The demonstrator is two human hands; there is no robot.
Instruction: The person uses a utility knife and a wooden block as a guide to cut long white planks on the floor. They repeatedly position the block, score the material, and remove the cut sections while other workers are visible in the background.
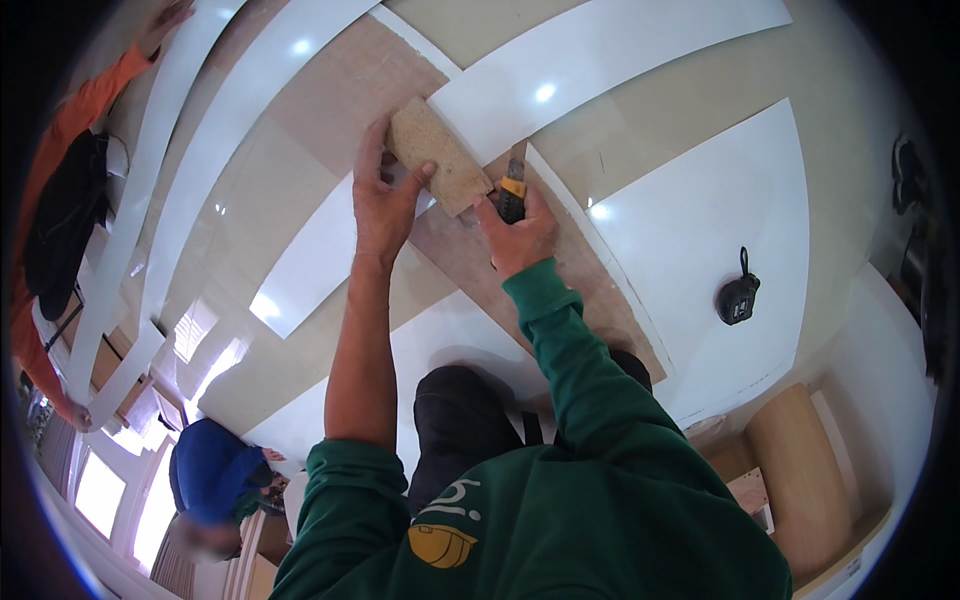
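The left hand [385, 205] grips a wood-coloured block [435, 150], its thumb on the upper face and its fingers at the left edge. The right hand [525, 232] is closed around a black-and-yellow utility knife [512, 192], whose blade end points away from the person; the thumb side of this hand is at the block's near right corner, though whether it presses there cannot be told.

The block lies aslant over a brown board [590, 290], at the near left end of a broad white strip [600, 60] that runs off to the upper right. Another white piece [305, 265] lies to the left of the left forearm. To the right, a large white sheet [690, 220] rests on the shiny beige floor [640, 155], with a black tape measure [738, 300] on top of it.

At the far left, a person in orange sleeves [90, 100] has hands at long white strips [225, 115]. A person in blue [215, 465] bends at the lower left.
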